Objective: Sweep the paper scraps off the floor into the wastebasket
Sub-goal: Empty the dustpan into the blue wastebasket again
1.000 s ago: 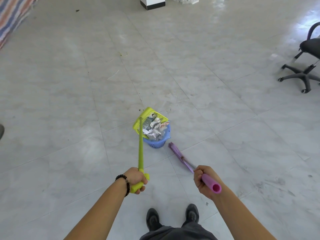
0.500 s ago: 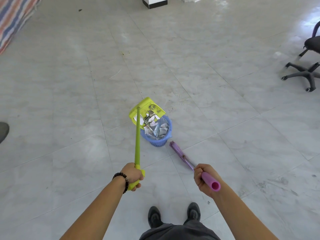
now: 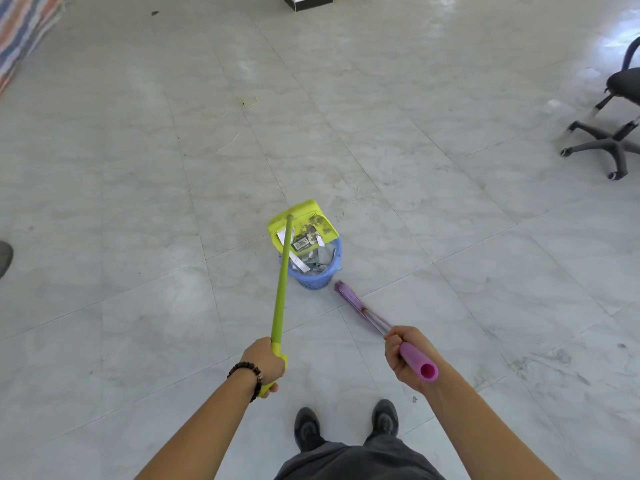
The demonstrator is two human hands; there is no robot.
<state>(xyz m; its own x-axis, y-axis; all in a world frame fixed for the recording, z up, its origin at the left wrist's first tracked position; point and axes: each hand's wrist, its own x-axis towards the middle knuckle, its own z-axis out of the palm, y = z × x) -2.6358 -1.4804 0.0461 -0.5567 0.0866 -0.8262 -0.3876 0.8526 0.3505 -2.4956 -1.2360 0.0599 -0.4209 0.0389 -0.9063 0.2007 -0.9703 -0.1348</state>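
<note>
A small blue wastebasket (image 3: 317,278) stands on the tiled floor ahead of my feet. Above its far rim a lime-green dustpan (image 3: 304,220) is tilted toward it, and paper scraps (image 3: 306,249) lie across the pan's mouth and inside the basket. My left hand (image 3: 265,363) grips the end of the dustpan's long green handle (image 3: 281,292). My right hand (image 3: 403,355) grips the purple broom handle (image 3: 417,362). The broom head (image 3: 348,296) rests on the floor just right of the basket.
A black swivel chair (image 3: 613,140) stands at the right edge. A striped cloth (image 3: 20,29) lies at the far left and a white box (image 3: 306,1) at the top. A dark shoe (image 3: 5,256) shows at the left edge. My own shoes (image 3: 344,426) are below.
The dustpan has tipped further up over the basket, and most scraps have slid out of it into the basket. Both hands keep their hold; the broom has barely moved.
</note>
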